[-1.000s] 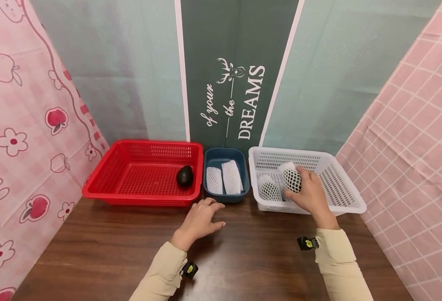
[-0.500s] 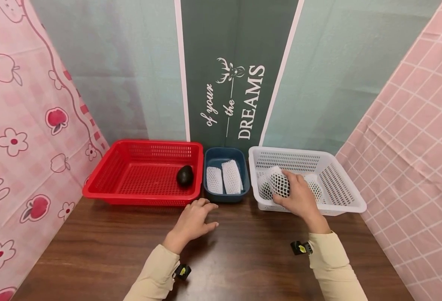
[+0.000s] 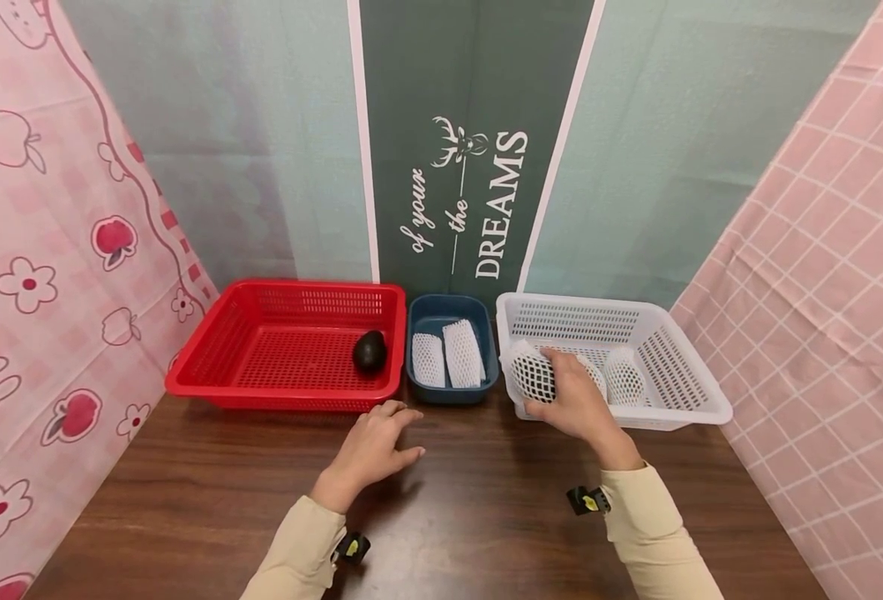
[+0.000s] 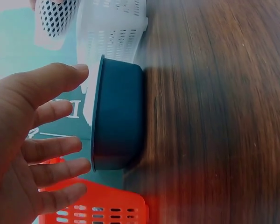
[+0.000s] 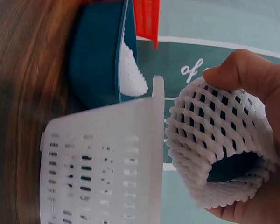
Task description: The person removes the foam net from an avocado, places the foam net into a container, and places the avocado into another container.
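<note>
My right hand (image 3: 576,402) grips a dark avocado in a white foam net sleeve (image 3: 534,377), held above the left end of the white basket (image 3: 669,414). In the right wrist view, the avocado's dark end shows in the open mouth of the sleeve (image 5: 214,126), with the thumb on its side. More netted fruit (image 3: 624,379) lies in the white basket, partly hidden by the hand. My left hand (image 3: 369,447) hovers over the table in front of the red and blue containers, fingers spread and holding nothing.
A blue bin (image 3: 452,397) in the middle holds white foam net sleeves (image 3: 462,354). To its left, a red basket (image 3: 276,395) has one bare avocado (image 3: 369,352) at its right end. Patterned cloths hang around the brown wooden table (image 3: 486,517).
My right hand has carried the netted avocado leftward across the white basket, uncovering netted fruit to its right. My left hand has drifted slightly left.
</note>
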A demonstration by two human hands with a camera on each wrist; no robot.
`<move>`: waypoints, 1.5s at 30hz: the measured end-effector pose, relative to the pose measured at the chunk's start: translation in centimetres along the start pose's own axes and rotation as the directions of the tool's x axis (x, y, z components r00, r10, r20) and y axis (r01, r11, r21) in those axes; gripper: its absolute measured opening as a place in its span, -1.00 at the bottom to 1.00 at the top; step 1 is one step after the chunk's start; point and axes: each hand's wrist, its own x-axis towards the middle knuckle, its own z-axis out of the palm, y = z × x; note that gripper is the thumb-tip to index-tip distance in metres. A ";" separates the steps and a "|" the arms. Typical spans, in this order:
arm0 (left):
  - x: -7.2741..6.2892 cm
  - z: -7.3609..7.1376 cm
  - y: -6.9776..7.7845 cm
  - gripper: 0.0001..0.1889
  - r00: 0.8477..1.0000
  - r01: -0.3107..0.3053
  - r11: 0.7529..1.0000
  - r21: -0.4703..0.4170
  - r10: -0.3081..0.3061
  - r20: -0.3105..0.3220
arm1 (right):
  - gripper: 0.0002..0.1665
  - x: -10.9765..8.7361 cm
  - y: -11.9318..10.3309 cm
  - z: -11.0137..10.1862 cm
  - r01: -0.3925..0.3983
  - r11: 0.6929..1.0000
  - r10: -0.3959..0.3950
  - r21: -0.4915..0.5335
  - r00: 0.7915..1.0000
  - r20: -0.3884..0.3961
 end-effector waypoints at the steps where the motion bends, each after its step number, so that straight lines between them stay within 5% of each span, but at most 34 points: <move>1: -0.1 0.0 -0.1 -0.54 1.000 0.003 1.000 0.003 -0.003 0.001 | -0.02 0.0 -0.2 0.1 0.015 1.000 -0.015 0.005 1.000 0.000; 30: -1.8 -1.4 -1.9 -0.55 0.998 0.059 0.998 0.023 -0.060 0.025 | -0.08 0.4 -3.5 3.8 0.269 0.962 -0.271 0.057 0.962 0.035; 45: -2.9 -1.0 -3.3 -0.55 0.998 0.069 0.998 0.007 -0.069 -0.003 | -0.13 -0.1 -3.7 7.4 0.318 0.943 -0.330 0.102 0.933 0.145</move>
